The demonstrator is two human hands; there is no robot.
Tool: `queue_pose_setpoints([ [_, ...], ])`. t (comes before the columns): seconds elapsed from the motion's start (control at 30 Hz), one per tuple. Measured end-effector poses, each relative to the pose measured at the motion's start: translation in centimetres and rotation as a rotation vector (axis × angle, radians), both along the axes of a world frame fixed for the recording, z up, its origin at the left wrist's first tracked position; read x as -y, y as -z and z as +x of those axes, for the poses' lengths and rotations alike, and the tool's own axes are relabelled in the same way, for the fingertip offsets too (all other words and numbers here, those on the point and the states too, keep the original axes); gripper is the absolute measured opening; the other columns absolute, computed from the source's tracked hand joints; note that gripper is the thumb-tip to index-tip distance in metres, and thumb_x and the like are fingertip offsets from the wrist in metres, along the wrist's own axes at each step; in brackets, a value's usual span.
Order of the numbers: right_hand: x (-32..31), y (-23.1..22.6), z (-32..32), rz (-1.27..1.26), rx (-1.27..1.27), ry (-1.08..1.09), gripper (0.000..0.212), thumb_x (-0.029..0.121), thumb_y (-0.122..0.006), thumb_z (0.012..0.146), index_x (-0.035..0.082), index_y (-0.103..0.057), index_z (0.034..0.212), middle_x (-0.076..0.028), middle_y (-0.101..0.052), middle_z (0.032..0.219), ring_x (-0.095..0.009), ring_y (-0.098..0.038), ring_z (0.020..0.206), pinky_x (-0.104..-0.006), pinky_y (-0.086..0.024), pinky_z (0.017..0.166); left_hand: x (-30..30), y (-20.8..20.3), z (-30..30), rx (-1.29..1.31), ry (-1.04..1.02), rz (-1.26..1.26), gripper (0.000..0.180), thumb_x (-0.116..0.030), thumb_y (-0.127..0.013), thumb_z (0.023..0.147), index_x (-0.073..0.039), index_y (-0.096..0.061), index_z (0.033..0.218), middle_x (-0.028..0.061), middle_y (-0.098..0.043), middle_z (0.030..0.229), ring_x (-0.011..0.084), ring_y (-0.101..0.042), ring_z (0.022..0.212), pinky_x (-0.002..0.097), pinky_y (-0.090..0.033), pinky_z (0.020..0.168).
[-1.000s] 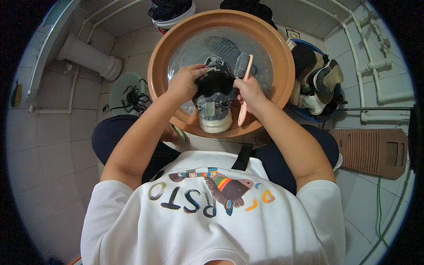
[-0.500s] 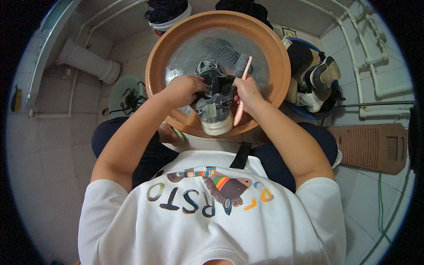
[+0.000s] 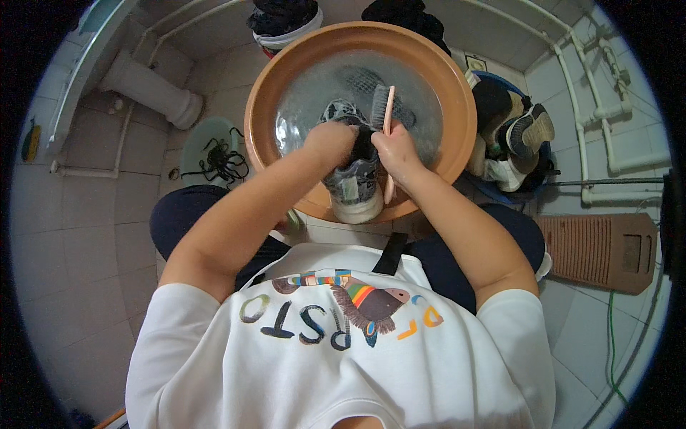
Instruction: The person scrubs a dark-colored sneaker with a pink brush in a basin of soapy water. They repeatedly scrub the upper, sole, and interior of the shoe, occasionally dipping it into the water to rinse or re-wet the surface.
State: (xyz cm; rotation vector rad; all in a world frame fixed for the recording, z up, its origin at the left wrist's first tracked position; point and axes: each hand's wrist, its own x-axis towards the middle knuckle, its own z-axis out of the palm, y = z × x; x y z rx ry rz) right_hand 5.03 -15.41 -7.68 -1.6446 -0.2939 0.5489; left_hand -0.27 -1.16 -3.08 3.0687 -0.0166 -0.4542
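Note:
A wet black-and-grey sneaker [image 3: 350, 187] with a white sole rests heel toward me against the near rim of an orange-brown basin [image 3: 260, 118]. Suds cover its toe. My left hand [image 3: 333, 143] is closed at the shoe's opening, its fingertips hidden inside. On the other side, my right hand [image 3: 398, 151] grips a scrub brush [image 3: 390, 107] with a pink handle and grey bristles. The brush stands nearly upright, bristles toward the shoe. Fingers of that hand also touch the shoe's collar. A second shoe [image 3: 363, 80] lies in the cloudy water, its patterned sole up.
At the right, a blue tub [image 3: 493, 76] holds several shoes, with a brown washboard [image 3: 600, 252] on the floor nearer me. Dark laces lie in a pale green bowl [image 3: 196, 146] at the left. Behind the basin stands a white bucket [image 3: 304, 27] with dark items.
My left hand has moved right and deeper into the shoe's opening. The brush has turned more upright in my right hand. The whole view has shifted slightly.

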Motion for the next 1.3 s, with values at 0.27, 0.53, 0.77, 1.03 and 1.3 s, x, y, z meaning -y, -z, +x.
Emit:
queue_pose_setpoints([
  [0.27,0.2,-1.2,-0.2,-0.133,0.188,0.048,0.036,0.018,-0.057,0.070,-0.002,-0.053,0.099,-0.016,-0.060,0.084,-0.026,-0.059,0.077,-0.0360,-0.045,0.072,-0.9,1.6,-0.4,0.014,0.311,0.269,0.030,-0.020,-0.052,0.083,-0.010,-0.062,0.109,0.0075,-0.051,0.128,0.0271,-0.047,0.119,0.0365,-0.039,0.098],
  [0.53,-0.1,-3.6,-2.5,-0.014,0.246,0.007,0.042,0.014,-0.055,0.071,-0.002,-0.051,0.110,-0.019,-0.060,0.090,-0.031,-0.059,0.081,-0.0366,-0.045,0.075,-0.8,-0.5,1.1,-0.358,0.121,0.073,0.028,-0.029,-0.046,0.086,-0.016,-0.064,0.103,0.0120,-0.063,0.104,0.0284,-0.060,0.096,0.0389,-0.048,0.080],
  [0.77,-0.2,-3.2,-2.3,0.056,0.242,-0.048,0.036,0.011,-0.054,0.070,-0.004,-0.055,0.103,-0.019,-0.061,0.084,-0.032,-0.059,0.077,-0.0373,-0.045,0.075,-4.2,2.1,-0.9,0.125,-0.198,-0.670,0.028,-0.020,-0.064,0.069,-0.007,-0.064,0.093,0.0159,-0.065,0.090,0.0323,-0.061,0.089,0.0375,-0.048,0.079],
  [1.03,0.4,-4.6,2.3,-0.173,-0.010,-0.414,0.047,0.030,-0.069,0.075,-0.001,-0.057,0.108,-0.012,-0.061,0.099,-0.020,-0.056,0.093,-0.0288,-0.041,0.086,-3.7,-0.3,-2.2,0.035,-0.336,-0.352,0.030,-0.011,-0.060,0.068,-0.009,-0.066,0.098,0.0196,-0.064,0.090,0.0358,-0.061,0.085,0.0406,-0.048,0.077],
  [1.3,-1.4,-5.4,1.7,-0.318,0.717,-0.816,0.049,0.006,-0.045,0.073,0.024,-0.052,0.118,-0.014,-0.055,0.118,-0.033,-0.054,0.105,-0.0385,-0.044,0.086,-4.7,-1.5,-2.9,0.081,-0.575,-0.717,0.026,-0.004,-0.060,0.073,-0.001,-0.065,0.098,0.0152,-0.065,0.084,0.0230,-0.063,0.076,0.0331,-0.048,0.070],
])
